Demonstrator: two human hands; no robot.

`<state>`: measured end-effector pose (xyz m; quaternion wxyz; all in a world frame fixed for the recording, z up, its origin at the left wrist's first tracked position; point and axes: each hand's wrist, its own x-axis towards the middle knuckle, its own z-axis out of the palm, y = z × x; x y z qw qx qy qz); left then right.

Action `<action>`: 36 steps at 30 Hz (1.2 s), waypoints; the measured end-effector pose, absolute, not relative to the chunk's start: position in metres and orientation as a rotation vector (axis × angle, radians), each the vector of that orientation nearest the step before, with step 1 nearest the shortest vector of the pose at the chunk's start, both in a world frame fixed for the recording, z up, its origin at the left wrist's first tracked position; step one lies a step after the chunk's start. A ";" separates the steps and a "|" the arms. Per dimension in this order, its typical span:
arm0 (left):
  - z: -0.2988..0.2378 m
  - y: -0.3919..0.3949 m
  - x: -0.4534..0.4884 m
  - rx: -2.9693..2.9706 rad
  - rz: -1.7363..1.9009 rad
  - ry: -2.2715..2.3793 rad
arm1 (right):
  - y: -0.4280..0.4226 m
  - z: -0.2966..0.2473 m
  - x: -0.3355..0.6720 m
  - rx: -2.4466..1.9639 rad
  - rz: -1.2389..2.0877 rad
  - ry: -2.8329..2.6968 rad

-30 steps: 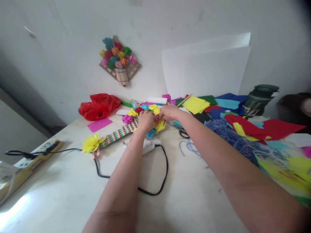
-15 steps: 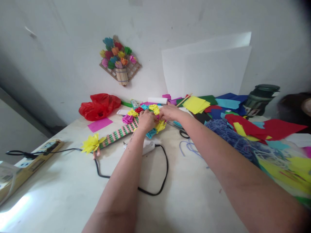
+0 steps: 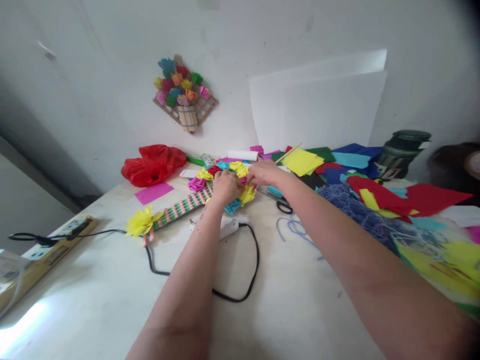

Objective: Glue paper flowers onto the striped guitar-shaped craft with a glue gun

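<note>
A small model guitar [image 3: 183,206] with a pink-and-green striped neck lies slantwise on the table, its body covered in colourful paper flowers [image 3: 238,168]. My left hand [image 3: 226,187] rests over the body, fingers curled down among the flowers, the tips partly hidden. Close beside it, my right hand [image 3: 264,173] is closed, fingers bent towards the flowers. A thin wooden stick [image 3: 290,152] sticks out behind the right hand and appears held in it. Under my left forearm lies a white corded tool [image 3: 229,229], like a glue gun. A yellow paper flower [image 3: 142,221] decorates the neck's end.
Left are a power strip [image 3: 48,252], a red plastic bag [image 3: 153,165] and pink paper [image 3: 154,193]. Black scissors handles [image 3: 284,206] lie by my right forearm. Beyond are yellow paper squares [image 3: 302,161], purple strings [image 3: 347,212] and a dark green jar [image 3: 404,155].
The wooden stick has shifted slightly to the right and upward at its far end. My left hand stays on the flowers; the guitar lies as before.
</note>
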<state>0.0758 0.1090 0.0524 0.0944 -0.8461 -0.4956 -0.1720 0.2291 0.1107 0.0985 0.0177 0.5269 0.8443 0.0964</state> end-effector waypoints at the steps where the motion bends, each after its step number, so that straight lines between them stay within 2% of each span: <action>1: 0.053 0.109 0.076 -2.508 -0.511 -1.471 | 0.111 0.099 0.230 1.635 0.307 2.624; 12: 0.055 0.104 0.078 -2.526 -0.495 -1.484 | 0.108 0.106 0.251 1.793 0.271 2.596; 20: 0.057 0.102 0.076 -2.554 -0.520 -1.453 | 0.110 0.065 0.287 2.159 0.178 2.321; 28: 0.059 0.103 0.071 -2.620 -0.531 -1.426 | 0.107 0.034 0.292 2.232 0.113 2.203; 36: 0.075 0.107 0.054 -2.406 -0.811 -1.744 | 0.103 0.028 0.297 2.279 0.100 2.261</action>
